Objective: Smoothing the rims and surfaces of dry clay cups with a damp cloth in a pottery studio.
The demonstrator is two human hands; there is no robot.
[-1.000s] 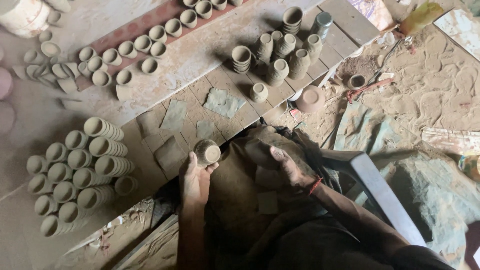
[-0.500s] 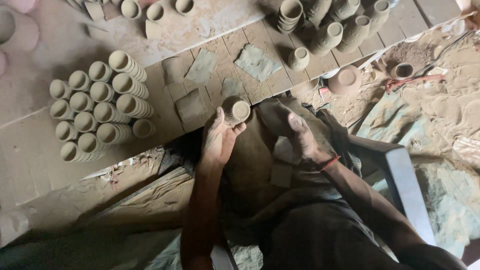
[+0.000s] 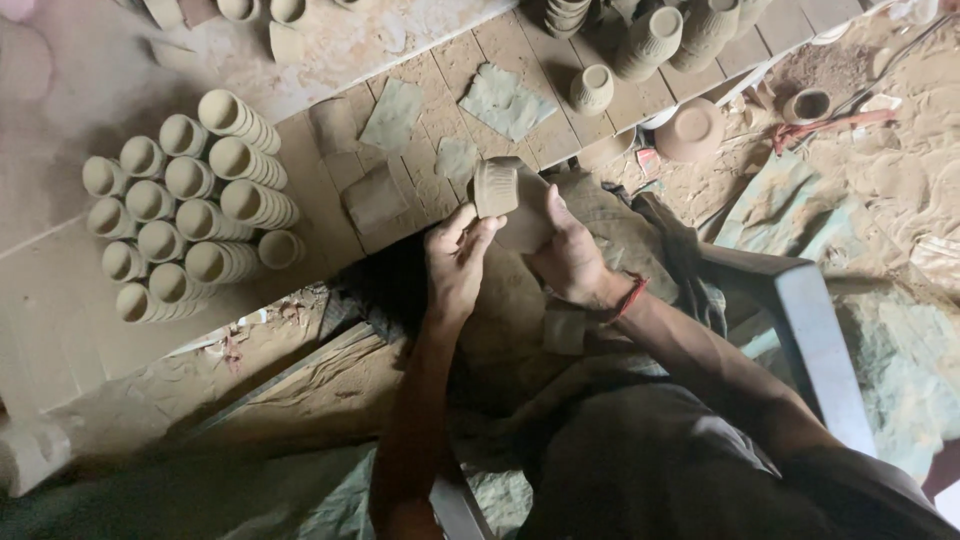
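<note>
A small ribbed clay cup [image 3: 495,187] lies on its side between my two hands, above my lap. My left hand [image 3: 457,262] grips it from below with thumb and fingertips. My right hand [image 3: 566,252], with a red thread at the wrist, cups a flat piece of clay against the cup's far side. Both hands hover over the near edge of a low brick platform [image 3: 420,160].
Stacked rows of unfired clay cups [image 3: 190,210] lie to the left. More cups [image 3: 650,40] stand at the platform's far right, a single one [image 3: 592,88] nearer. Flat clay scraps [image 3: 505,100] lie on the bricks. A clay bowl [image 3: 692,128] and sandy ground at right.
The cup, held upright with its mouth showing before, is now turned on its side. My right hand has closed in against it. The camera view has shifted toward the left.
</note>
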